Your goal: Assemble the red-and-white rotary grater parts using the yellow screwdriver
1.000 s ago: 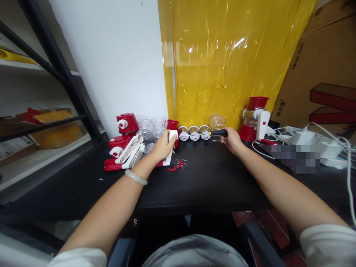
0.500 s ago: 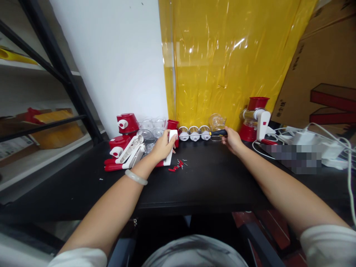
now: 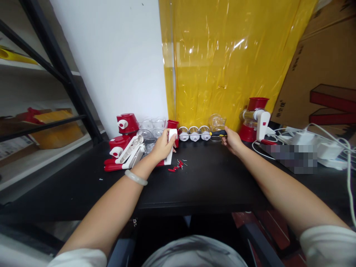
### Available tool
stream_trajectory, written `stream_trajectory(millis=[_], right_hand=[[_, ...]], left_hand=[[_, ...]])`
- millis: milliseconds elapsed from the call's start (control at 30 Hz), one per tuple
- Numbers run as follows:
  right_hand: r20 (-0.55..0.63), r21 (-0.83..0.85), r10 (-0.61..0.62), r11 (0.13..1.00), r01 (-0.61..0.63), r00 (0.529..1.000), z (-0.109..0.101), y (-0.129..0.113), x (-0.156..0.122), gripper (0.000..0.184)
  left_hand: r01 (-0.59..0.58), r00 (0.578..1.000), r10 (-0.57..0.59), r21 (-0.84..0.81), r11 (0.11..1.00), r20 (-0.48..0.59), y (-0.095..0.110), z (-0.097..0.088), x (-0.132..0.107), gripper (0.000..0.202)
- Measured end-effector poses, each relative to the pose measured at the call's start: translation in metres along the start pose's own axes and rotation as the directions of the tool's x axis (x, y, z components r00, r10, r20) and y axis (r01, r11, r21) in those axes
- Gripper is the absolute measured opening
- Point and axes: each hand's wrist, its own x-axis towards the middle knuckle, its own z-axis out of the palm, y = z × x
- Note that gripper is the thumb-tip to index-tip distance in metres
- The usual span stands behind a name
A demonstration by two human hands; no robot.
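Note:
My left hand (image 3: 161, 146) is closed around a white crank handle (image 3: 172, 134) with a red grip, held upright just above the black table. In my right hand (image 3: 233, 141) is a screwdriver (image 3: 218, 133) with a black and yellow handle. Its thin shaft runs level to the left and reaches the top of the crank handle; the exact contact at the tip is too small to make out. Small screws and red plastic pieces (image 3: 180, 164) lie on the table below. Behind the shaft stand three grater drums (image 3: 194, 134) in a row.
Red bases (image 3: 128, 124), white crank handles (image 3: 130, 152) and clear plastic parts (image 3: 151, 126) are grouped at the left. An assembled rotary grater (image 3: 254, 120) stands at the right, beside tangled white cables (image 3: 303, 135). A yellow plastic curtain (image 3: 222, 63) hangs behind the table (image 3: 211, 185).
Almost nothing differs. Both hands keep their places, and the screwdriver stays level against the crank handle with barely any shift.

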Motion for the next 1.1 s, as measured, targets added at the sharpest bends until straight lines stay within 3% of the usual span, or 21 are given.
stream_trajectory(millis=[233, 333, 467, 600, 1100], right_hand=[[-0.011, -0.075, -0.028, 0.997, 0.027, 1.000, -0.001, 0.001, 0.001, 0.040], [-0.036, -0.028, 0.073, 0.997, -0.074, 0.997, 0.001, 0.000, 0.002, 0.038], [0.032, 0.051, 0.188, 0.981, -0.189, 0.982, 0.001, -0.005, 0.000, 0.036], [0.073, 0.095, 0.175, 0.979, -0.182, 0.982, 0.000, -0.008, -0.002, 0.029], [0.001, 0.089, 0.126, 0.988, -0.126, 0.992, 0.003, -0.005, -0.001, 0.016]], left_hand=[[-0.010, 1.000, 0.010, 0.017, 1.000, 0.006, 0.001, -0.001, -0.001, 0.039], [0.000, 1.000, 0.000, 0.016, 1.000, 0.006, 0.000, -0.001, -0.001, 0.040], [0.004, 1.000, -0.004, 0.016, 1.000, 0.001, -0.001, -0.001, 0.000, 0.041], [-0.001, 1.000, 0.001, 0.021, 1.000, 0.002, -0.002, -0.001, 0.000, 0.040], [0.003, 1.000, -0.003, 0.015, 1.000, -0.001, -0.002, -0.001, 0.001, 0.039]])
